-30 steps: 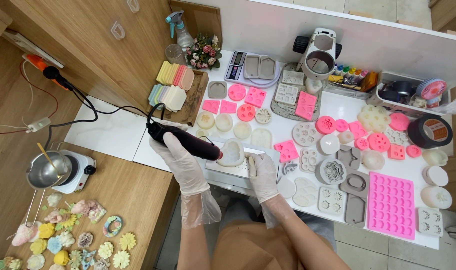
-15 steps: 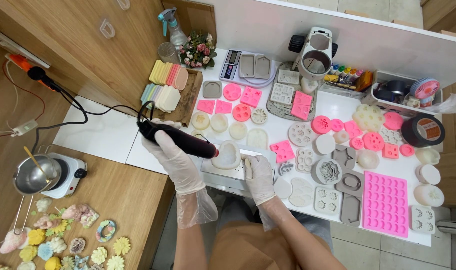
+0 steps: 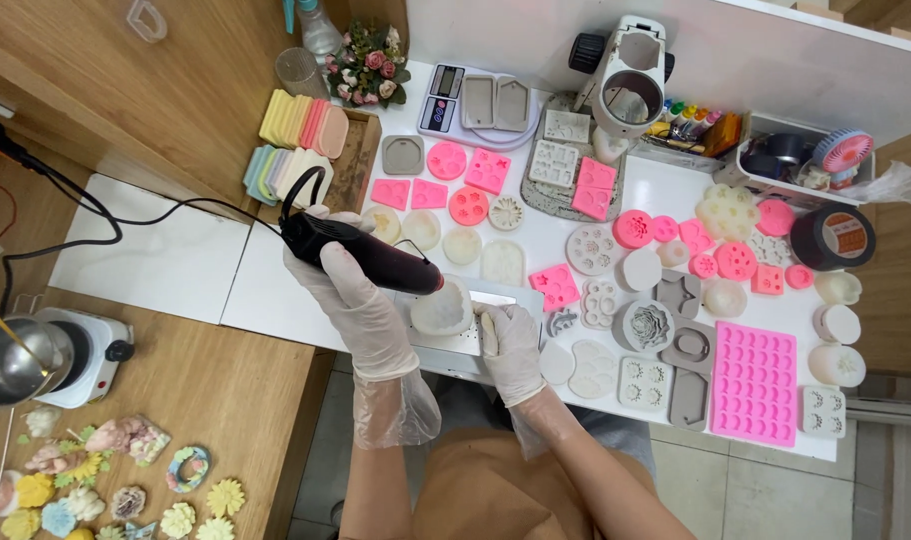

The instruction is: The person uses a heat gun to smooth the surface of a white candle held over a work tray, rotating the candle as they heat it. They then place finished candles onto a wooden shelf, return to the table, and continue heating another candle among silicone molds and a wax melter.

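Note:
My left hand [image 3: 347, 290], in a clear glove, grips a black corded heat tool [image 3: 360, 254] whose nozzle points at a translucent white mould [image 3: 441, 312]. That mould rests on a shiny metal plate [image 3: 465, 335] at the white table's front edge. My right hand [image 3: 510, 343], also gloved, sits just right of the mould with its fingers pressed on the plate beside it.
Many pink, white and grey silicone moulds [image 3: 753, 383] cover the white table [image 3: 175, 262]. At the back stand a scale [image 3: 445, 97], a microscope [image 3: 625, 82], flowers [image 3: 370, 62] and stacked pastel slabs [image 3: 295, 140]. A small hot plate with a metal pot [image 3: 20, 360] sits at left above finished wax flowers [image 3: 105, 490].
The view has shifted left and down slightly. Both hands keep their places at the mould, and the heat tool stays aimed at it.

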